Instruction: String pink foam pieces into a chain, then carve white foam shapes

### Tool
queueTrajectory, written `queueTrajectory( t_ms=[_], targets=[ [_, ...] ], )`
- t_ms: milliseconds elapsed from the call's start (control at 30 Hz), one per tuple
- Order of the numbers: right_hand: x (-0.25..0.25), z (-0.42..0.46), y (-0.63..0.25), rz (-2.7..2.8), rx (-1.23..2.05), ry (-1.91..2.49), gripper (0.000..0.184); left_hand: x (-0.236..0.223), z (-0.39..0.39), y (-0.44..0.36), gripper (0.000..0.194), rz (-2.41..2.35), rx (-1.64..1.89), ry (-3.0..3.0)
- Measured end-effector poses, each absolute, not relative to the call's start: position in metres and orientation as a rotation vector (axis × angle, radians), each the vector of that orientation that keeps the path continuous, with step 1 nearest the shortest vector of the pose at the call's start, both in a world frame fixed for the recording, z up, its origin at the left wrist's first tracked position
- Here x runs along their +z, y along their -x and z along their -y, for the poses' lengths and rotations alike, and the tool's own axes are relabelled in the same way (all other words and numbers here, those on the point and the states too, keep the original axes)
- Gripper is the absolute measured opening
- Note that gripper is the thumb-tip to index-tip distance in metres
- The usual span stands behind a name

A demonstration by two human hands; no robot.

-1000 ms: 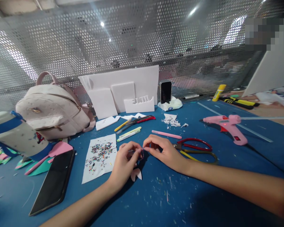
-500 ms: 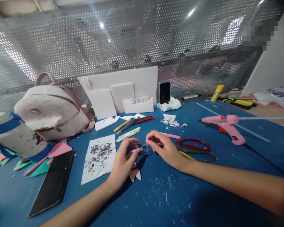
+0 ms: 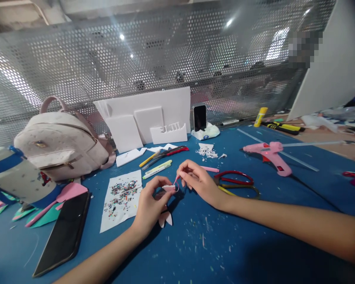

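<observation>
My left hand (image 3: 150,203) pinches a small pale pink flat piece (image 3: 168,188) between thumb and fingers. From that piece a thin pink strip (image 3: 176,180) runs across to my right hand (image 3: 198,181), whose fingertips are closed on its other end. Below the left hand a pale pink petal-shaped cutout (image 3: 165,219) shows, partly covered by the fingers. Beyond the hands lie a green marker (image 3: 157,169) and a pink stick-like pen (image 3: 210,169). Red- and yellow-handled scissors (image 3: 236,178) rest just behind my right wrist.
At the left are a white sheet with colored bits (image 3: 106,215), a dark phone (image 3: 60,234), a bottle (image 3: 20,173) and a backpack (image 3: 62,138). White foam boards (image 3: 174,102) lean at the back. A pink glue gun (image 3: 270,152) with its cord lies right.
The pink strip was a small loop between both hands; now it stretches straighter from the pale piece. That piece shows more clearly in my left fingers. The view has shifted slightly right.
</observation>
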State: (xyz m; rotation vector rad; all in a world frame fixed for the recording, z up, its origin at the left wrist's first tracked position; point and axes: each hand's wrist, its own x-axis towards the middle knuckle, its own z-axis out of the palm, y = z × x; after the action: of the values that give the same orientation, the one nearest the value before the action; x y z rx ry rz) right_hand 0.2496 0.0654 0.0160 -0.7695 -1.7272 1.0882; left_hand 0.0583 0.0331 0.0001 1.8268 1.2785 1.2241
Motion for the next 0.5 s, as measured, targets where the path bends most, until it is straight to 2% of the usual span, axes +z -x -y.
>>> queueTrajectory(
  t_ms=[333, 500],
  targets=[
    [0.0133, -0.0682, -0.2487, 1.681, 1.148, 0.766, 0.017, -0.001, -0.0293, -0.0578, 0.006, -1.264, 1.276, -1.829],
    [0.0171, -0.0681, -0.2488, 1.684, 1.156, 0.767, 0.016, -0.0008, -0.0292, -0.0579, 0.014, -1.253, 1.259, -1.817]
  ],
)
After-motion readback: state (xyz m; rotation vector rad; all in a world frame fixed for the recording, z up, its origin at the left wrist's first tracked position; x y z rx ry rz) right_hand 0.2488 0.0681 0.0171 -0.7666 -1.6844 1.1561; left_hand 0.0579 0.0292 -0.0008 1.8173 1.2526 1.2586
